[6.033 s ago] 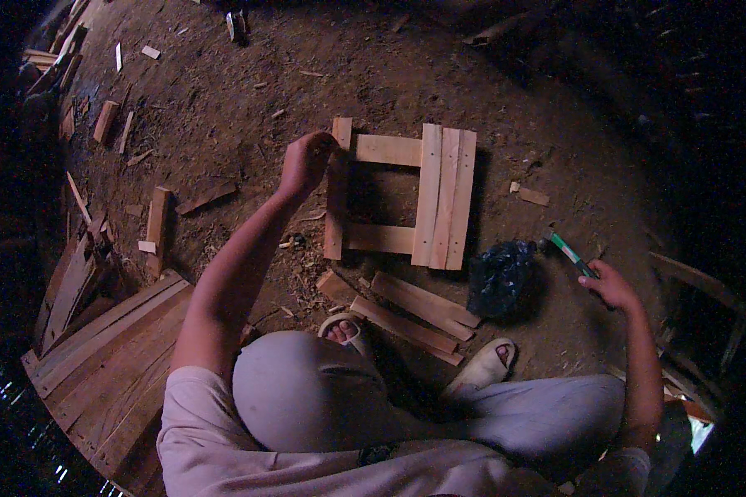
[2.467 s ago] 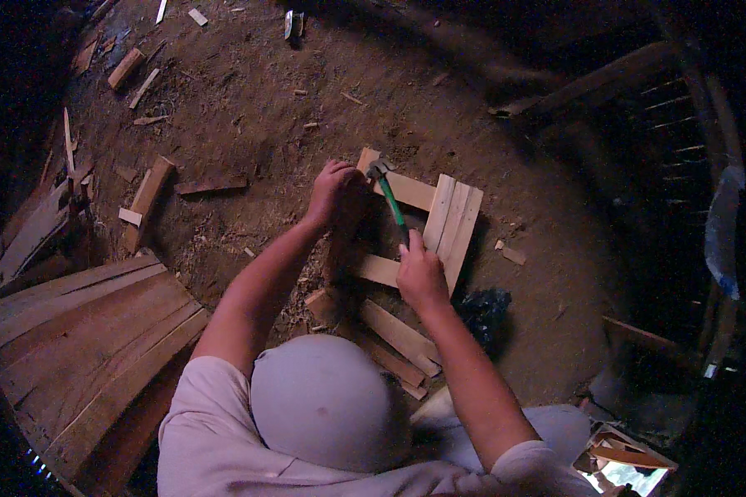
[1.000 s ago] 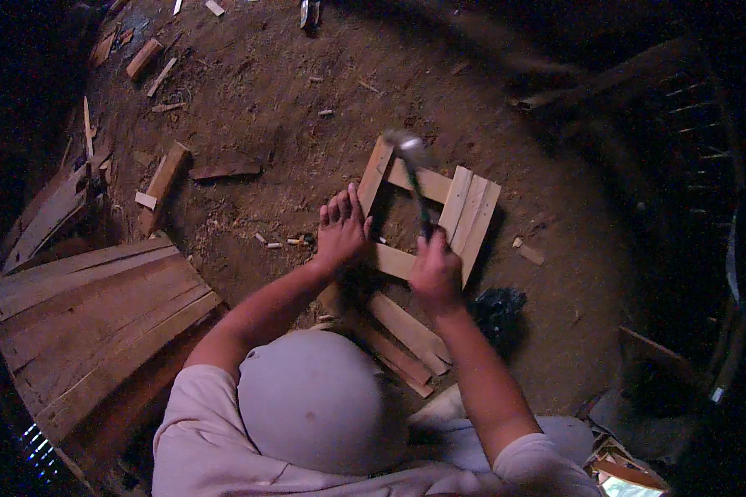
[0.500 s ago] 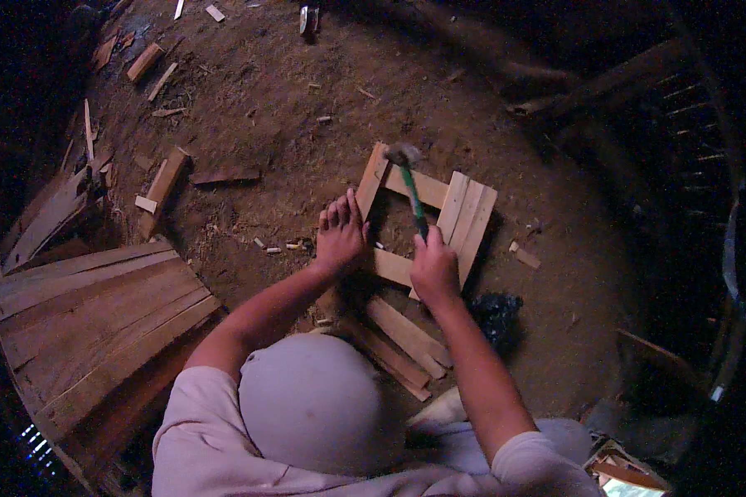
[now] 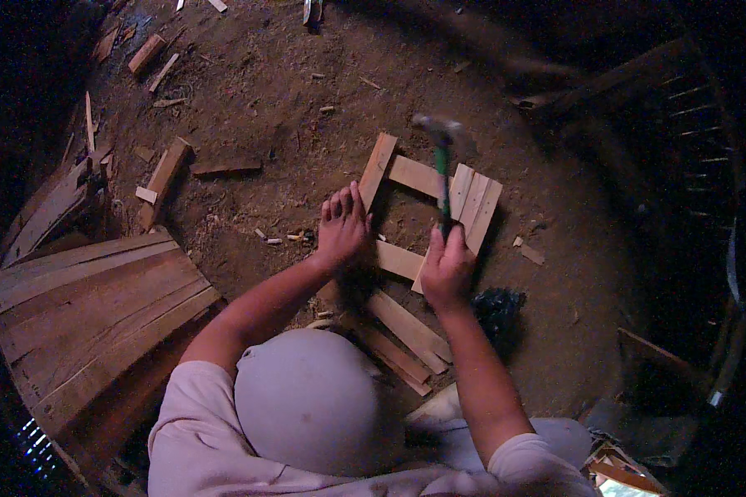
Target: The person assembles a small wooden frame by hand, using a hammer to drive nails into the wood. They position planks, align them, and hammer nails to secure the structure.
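Note:
A pale wooden frame (image 5: 408, 258) of nailed boards lies on the dirt ground in front of me, its right side made of several narrow strips side by side. My left hand (image 5: 341, 232) is over its left board, the thumb on one side and the fingers along the other, steadying it. My right hand (image 5: 449, 267) is closed round the lower handle of a hammer (image 5: 443, 170) with a green shaft. The hammer's head is smeared by motion and shows beyond the frame's far board, above the ground.
Loose boards (image 5: 408, 330) lie just below the frame, beside a crumpled black plastic bag (image 5: 499, 313). A slatted wooden panel (image 5: 99, 306) stands at left. Wood offcuts (image 5: 164, 182) are scattered far left. My grey cap (image 5: 307, 402) covers the lower middle.
My right hand has moved to the right with the hammer, whose head has swung up and right, away from the frame's upper left corner. My left hand stays on the frame.

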Available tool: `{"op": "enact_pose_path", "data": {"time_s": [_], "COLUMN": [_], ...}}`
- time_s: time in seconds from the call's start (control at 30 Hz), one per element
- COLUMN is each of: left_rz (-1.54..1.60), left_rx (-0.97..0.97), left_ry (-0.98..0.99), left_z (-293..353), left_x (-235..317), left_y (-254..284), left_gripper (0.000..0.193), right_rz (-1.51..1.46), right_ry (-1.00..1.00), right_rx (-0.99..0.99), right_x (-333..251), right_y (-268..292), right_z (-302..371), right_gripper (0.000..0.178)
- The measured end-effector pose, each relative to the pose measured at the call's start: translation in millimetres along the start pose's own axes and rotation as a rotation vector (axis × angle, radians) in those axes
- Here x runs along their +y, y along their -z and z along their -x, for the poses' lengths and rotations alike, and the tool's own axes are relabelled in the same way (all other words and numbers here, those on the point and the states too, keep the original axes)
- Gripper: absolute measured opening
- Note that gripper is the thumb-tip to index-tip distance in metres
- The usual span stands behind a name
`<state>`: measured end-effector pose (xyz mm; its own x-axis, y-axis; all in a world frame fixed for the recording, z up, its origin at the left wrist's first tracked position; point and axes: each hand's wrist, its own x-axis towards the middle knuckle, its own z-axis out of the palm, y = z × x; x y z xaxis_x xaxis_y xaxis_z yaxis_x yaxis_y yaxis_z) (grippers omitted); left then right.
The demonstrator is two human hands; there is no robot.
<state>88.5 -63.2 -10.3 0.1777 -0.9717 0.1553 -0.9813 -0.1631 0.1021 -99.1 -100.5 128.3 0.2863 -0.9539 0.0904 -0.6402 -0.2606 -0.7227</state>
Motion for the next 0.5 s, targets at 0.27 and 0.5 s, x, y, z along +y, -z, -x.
{"op": "enact_pose_path", "data": {"time_s": [0.27,0.5], "left_rz": [-0.093,-0.128], "left_rx": [0.064,0.071], "left_ry": [-0.066,-0.085], "left_z": [1,0], "left_x": [0,-2], "left_y": [-13,-16], "left_gripper": [0.069,0.067], "right_rz": [0.134,0.095], "right_ry": [-0.078,-0.048], "right_rx": [-0.162,-0.018], "right_x": [32,19], "right_y": [-33,-28], "right_z": [4,16], "right_gripper": [0.014,0.015]}}
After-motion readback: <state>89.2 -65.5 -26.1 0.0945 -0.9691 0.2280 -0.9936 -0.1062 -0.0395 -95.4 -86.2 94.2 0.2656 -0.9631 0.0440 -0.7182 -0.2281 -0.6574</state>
